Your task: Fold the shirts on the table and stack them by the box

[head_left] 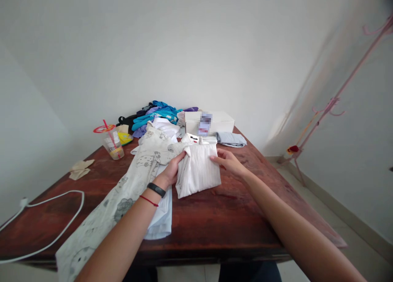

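A white ribbed shirt (201,171), folded into a compact rectangle with its collar and neck label at the far end, is between my hands over the wooden table. My left hand (172,169) grips its left edge, the fingers partly hidden by the cloth. On the opposite side my right hand (227,161) pinches the right edge between thumb and fingers. Left of the shirt lies a long pale printed garment (123,192) with grey cartoon figures, spread toward the near edge. Under it a light white-blue garment (161,222) shows.
Behind stand a white box (219,120) and a folded grey cloth (231,139). A heap of blue and dark clothes (162,112) lies at the wall. To the left are a plastic cup (114,144), napkins (80,169) and a white cable (66,228). A pink rack (331,103) stands right.
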`<state>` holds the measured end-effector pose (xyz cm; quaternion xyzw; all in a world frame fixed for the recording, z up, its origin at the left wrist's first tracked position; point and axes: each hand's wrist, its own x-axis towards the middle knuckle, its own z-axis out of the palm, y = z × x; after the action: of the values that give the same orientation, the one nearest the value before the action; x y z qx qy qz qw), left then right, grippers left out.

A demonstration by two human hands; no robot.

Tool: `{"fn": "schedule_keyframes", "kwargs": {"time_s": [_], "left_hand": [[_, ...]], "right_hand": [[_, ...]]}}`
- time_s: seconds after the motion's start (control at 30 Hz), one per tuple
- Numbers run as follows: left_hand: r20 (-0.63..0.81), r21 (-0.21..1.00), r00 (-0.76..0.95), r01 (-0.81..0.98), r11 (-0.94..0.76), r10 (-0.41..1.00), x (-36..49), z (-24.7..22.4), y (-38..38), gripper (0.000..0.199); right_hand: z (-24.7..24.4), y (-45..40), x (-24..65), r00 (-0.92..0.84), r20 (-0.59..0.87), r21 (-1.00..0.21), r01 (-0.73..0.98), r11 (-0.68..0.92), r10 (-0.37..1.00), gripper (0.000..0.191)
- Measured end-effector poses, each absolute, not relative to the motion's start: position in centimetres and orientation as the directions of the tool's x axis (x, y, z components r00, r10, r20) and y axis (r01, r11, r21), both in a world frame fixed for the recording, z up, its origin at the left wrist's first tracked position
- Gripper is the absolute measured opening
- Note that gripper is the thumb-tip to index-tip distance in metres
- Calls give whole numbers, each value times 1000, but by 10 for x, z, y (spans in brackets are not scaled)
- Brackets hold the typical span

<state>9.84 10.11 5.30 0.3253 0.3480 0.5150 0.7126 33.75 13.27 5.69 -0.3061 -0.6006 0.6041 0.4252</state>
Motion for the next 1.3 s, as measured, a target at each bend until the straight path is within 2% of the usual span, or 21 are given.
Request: {"fn": "schedule_keyframes", "kwargs": {"time_s": [0.07,0.13,0.2,0.27,0.37,0.47,0.57,0.7,0.8,0.87,0.93,1.03,1.17,1.23,1.3], "left_hand": [[-161,803,254,-527,277,954,97,54,102,45],[-158,780,256,-560,280,954,95,55,103,48],[-152,762,223,-595,258,963,93,57,104,51],[-146,751,200,-615,240,969,91,59,103,51],[-162,749,243,-601,279,957,92,61,102,49],[-166,748,274,-591,302,947,93,62,101,49],[-148,739,261,-612,282,954,94,61,102,49],[-155,738,289,-602,305,945,93,57,103,49],[-160,745,296,-590,312,942,93,54,103,48],[-163,751,275,-588,300,947,93,52,104,46],[-163,755,245,-593,281,956,92,51,106,43],[-155,751,169,-621,227,973,88,52,110,38],[-170,800,-10,-586,132,985,79,50,120,32],[-170,866,-165,-496,67,972,76,46,125,28],[-150,907,-307,-421,7,940,77,40,128,36]], "right_hand": [[56,132,341,-506,121,-968,-251,-12,854,42],[56,132,348,-593,114,-932,-342,-121,797,55],[57,134,353,-640,143,-909,-387,-156,755,68],[56,137,354,-616,179,-907,-406,-115,767,64],[51,142,348,-511,167,-919,-391,-55,843,47],[44,143,339,-452,136,-964,-267,11,881,38],[40,139,331,-445,167,-986,-66,154,880,37],[37,127,321,-339,300,-904,198,379,892,41],[32,124,316,-295,333,-836,347,425,896,37],[29,126,316,-309,324,-824,373,427,894,30],[28,130,318,-317,315,-853,320,413,895,25],[34,137,326,-244,274,-946,108,307,930,21],[45,146,346,-80,232,-956,-202,213,969,33],[46,152,357,-46,202,-955,-229,187,978,37],[41,160,364,-7,187,-972,-147,184,982,37]]}}
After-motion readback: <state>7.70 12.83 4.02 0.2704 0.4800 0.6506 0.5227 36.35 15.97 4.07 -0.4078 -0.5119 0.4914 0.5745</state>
